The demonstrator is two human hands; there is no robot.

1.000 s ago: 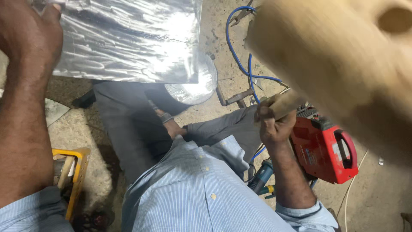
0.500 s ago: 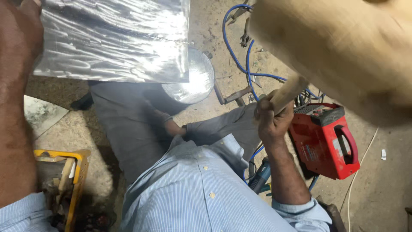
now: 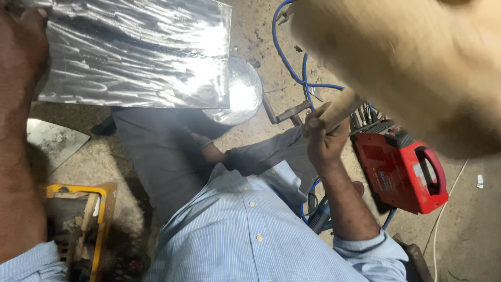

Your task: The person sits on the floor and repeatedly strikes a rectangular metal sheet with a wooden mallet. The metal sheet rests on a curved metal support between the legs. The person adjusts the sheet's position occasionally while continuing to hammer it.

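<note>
Mallet raised over the sheet

My right hand [image 3: 324, 137] clamps the wooden mallet [image 3: 407, 68]; my left hand [image 3: 23, 47] grips the metal sheet [image 3: 135, 52] edge above my lap. A mistimed blow could hit my fingers.

Wooden mallet [image 3: 417, 68] nearer the camera; metal sheet [image 3: 135, 52] farther right.

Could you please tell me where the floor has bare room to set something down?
Bare concrete shows right of the red tool case, beside a white cord, and between the metal sheet and blue hose. By the yellow toolbox and scrap plate it is crowded.
</note>
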